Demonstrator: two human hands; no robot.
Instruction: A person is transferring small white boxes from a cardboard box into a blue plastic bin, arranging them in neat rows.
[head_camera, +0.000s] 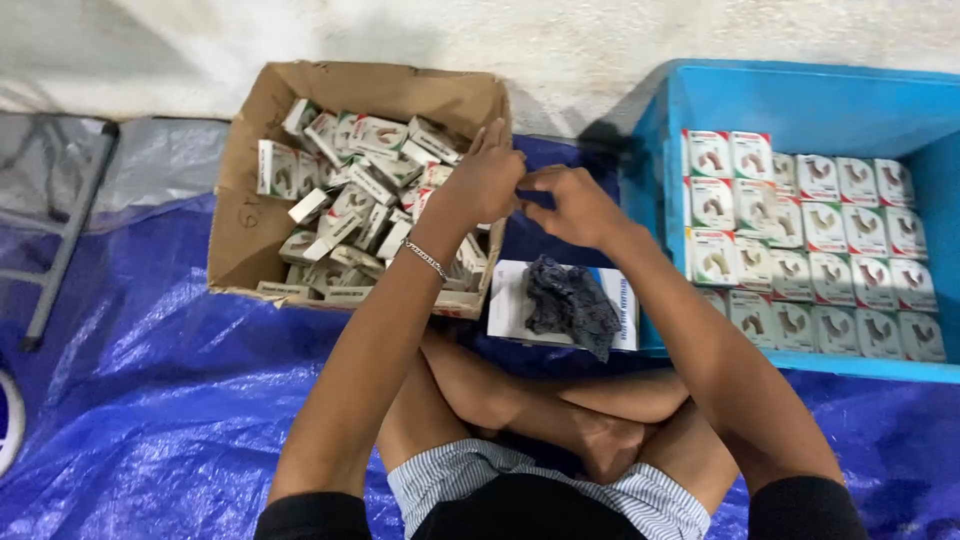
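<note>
Both arms are stretched forward from the shoulders, bare from the dark short sleeves down, and are brought together well out in front of the crossed legs. The left hand (487, 178) is raised a little above the right, its wrist bent, its fingers curled inward and one fingertip lifted upward. The right hand (575, 205) is held just beside it, knuckles up, fingers folded toward the left hand's fingertips. The two hands are seen touching or nearly touching at the fingertips; what is pinched between them cannot be made out.
</note>
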